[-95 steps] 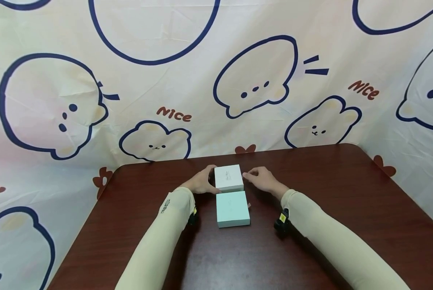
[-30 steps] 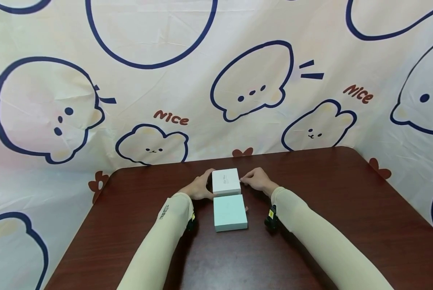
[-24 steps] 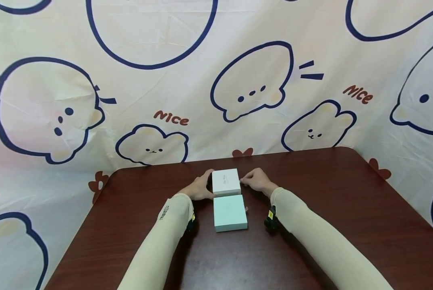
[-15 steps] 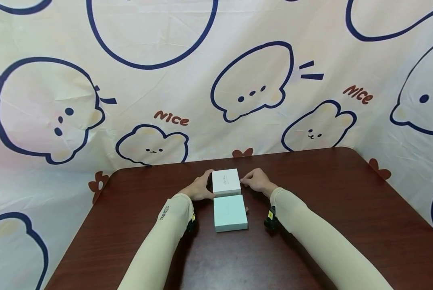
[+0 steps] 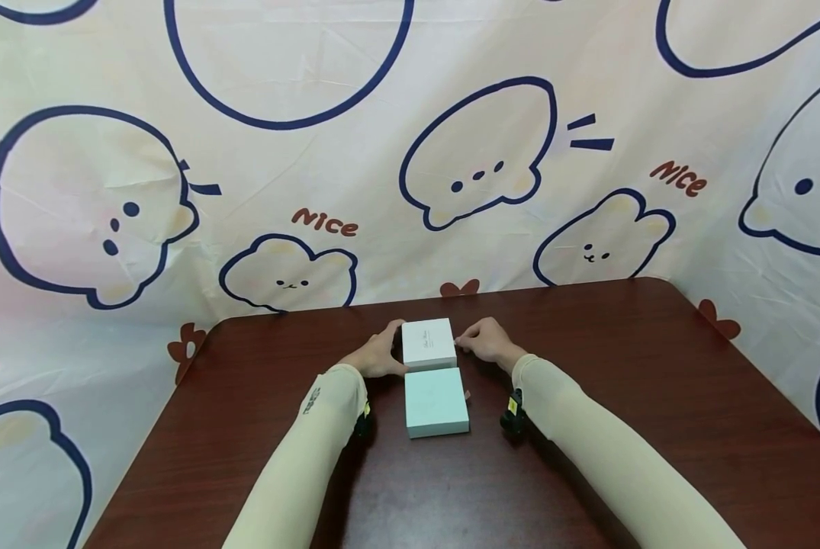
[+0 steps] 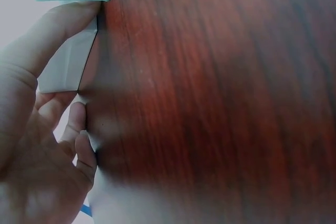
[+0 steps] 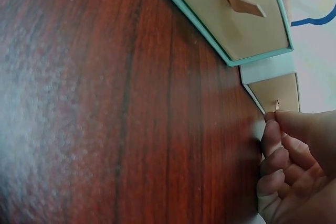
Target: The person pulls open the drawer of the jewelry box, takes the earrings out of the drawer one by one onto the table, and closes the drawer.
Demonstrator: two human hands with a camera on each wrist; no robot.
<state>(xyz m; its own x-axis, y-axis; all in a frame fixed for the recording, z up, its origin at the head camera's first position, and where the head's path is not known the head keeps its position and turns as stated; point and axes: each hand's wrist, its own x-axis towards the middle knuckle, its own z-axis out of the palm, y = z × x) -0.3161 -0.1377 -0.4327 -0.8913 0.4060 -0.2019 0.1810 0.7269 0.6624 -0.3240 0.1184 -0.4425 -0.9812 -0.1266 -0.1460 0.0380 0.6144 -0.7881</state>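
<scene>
A white drawer-style box (image 5: 428,341) with small print on its lid lies on the table at the far middle. My left hand (image 5: 377,357) grips its left end; in the left wrist view the thumb (image 6: 63,27) lies along the near side, and other fingers reach round the far side. At the right end, my right hand (image 5: 490,341) pinches the box's small pull tab (image 7: 277,105) between thumb and index finger, the other fingers curled. Directly in front of the white box sits a mint-green box (image 5: 437,402), its brown pull tab (image 7: 244,4) sticking out of the tan right end.
The dark brown wooden table (image 5: 588,427) has a glossy top with rounded far corners. A pale curtain (image 5: 478,152) printed with cartoon outlines hangs behind it and along both sides. Black wrist cameras (image 5: 512,418) sit under the sleeves.
Since about three seconds ago my right wrist has turned slightly inward and the right fingertips have come nearer the white box's end. The view has shifted slightly; both boxes look unmoved.
</scene>
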